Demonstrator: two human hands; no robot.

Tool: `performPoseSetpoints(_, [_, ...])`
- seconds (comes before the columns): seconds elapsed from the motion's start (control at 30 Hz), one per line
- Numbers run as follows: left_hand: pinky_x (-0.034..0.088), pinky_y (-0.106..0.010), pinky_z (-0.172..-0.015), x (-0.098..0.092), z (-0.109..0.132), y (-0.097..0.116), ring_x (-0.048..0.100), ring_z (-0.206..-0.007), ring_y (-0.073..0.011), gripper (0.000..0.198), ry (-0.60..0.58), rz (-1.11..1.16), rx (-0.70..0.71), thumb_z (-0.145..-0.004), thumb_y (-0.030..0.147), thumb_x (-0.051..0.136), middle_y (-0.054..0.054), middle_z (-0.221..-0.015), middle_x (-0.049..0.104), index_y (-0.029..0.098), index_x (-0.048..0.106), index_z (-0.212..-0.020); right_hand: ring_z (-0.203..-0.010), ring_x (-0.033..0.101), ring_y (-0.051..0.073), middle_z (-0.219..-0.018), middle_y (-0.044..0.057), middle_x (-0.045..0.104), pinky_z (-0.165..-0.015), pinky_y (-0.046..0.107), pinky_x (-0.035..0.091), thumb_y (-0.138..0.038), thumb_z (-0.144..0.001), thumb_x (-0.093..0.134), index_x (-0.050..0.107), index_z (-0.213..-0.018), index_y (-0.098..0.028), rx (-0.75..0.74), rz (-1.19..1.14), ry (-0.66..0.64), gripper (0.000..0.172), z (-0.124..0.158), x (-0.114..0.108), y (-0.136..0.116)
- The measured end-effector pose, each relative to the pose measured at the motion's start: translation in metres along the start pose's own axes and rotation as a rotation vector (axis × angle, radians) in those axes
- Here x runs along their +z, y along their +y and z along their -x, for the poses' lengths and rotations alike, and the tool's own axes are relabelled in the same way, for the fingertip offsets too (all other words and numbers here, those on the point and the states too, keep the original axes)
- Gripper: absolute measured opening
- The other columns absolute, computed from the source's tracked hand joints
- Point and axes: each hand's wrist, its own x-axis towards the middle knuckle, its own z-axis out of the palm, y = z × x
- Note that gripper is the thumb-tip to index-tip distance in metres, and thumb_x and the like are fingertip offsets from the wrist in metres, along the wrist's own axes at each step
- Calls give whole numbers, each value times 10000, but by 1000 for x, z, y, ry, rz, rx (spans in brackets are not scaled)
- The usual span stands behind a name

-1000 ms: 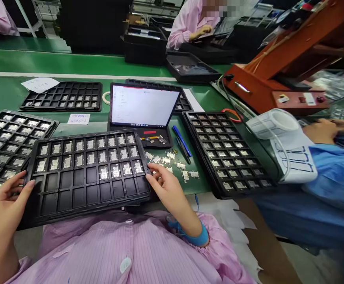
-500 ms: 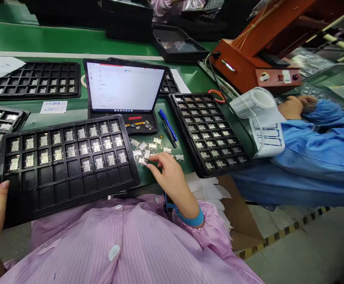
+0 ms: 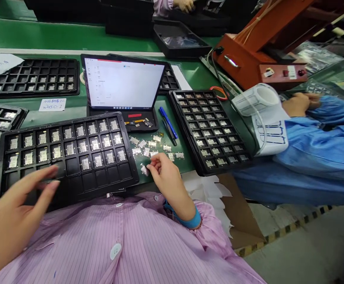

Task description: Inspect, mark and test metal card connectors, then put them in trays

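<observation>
Okay so the right hand [image 3: 169, 173] has thumb and fingers pinched on the edge of one silver module [image 3: 144, 169]. That piece is tilted, just off the right edge of the near black tray [image 3: 103, 176] – can't really tell if it's clear of the counter [image 3: 144, 180] or touching it. Right above that hand there's a messy little scatter of loose modules [image 3: 152, 144].

Left hand [image 3: 24, 201] is kinda blurry, thumb and fingers spread apart with nothing visible between them, over the near left part of the same tray. Can't say if it's touching. The tray sits at a slant, its two far rows filled with modules, plus four more at the right end of the third row.

Behind the tray and the loose pieces is a tablet [image 3: 121, 85] propped up with a mostly white screen. A blue pen [image 3: 168, 121] lies between it and the right-hand tray [image 3: 187, 136], which is loaded with modules too. Handwritten note [image 3: 52, 105] on the counter left of the tablet. Over on the right – a white label roll [image 3: 257, 100], an orange machine [image 3: 266, 51] and a co-worker's blue sleeve [image 3: 302, 134].
</observation>
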Motion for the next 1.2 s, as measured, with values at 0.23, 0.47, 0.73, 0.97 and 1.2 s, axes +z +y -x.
performPoseSetpoints(0.23, [568,-258,-764,31,-9,45,690,-823,-149,307,-378,217,290,-893,396,609,2,-1079,741,301,674,-1177,-776,582,219,-910,54,595,-689,353,451,-255,-824,676,515,-876,-227,14,102,-21,172,12,0,-13])
performPoseSetpoints(0.47, [580,-247,-701,35,-5,47,691,-762,-140,293,-451,246,284,-910,373,572,-14,-989,752,279,681,-1165,-824,590,243,-881,70,587,-734,384,454,-221,-902,526,518,-804,-229,17,89,-1,98,11,-1,3])
performPoseSetpoints(0.73, [578,-249,-721,38,0,53,688,-842,-147,318,-598,302,239,-926,348,551,-23,-1026,736,280,654,-1219,-791,585,249,-919,79,588,-691,379,439,-252,-830,625,500,-847,-224,57,152,-10,130,13,-5,8])
performPoseSetpoints(0.97, [552,-249,-681,41,-1,59,675,-832,-151,308,-663,341,227,-935,325,535,-40,-1016,730,261,657,-1211,-662,575,214,-739,28,604,-647,351,442,-342,-838,589,517,-869,-228,72,50,23,139,8,-3,13])
performPoseSetpoints(1.2, [557,-272,-716,39,-3,48,681,-870,-156,316,-549,333,252,-939,302,523,-39,-1038,735,257,641,-1229,-670,574,221,-779,66,626,-654,370,447,-493,-828,552,579,-862,-213,16,83,47,283,-2,0,19])
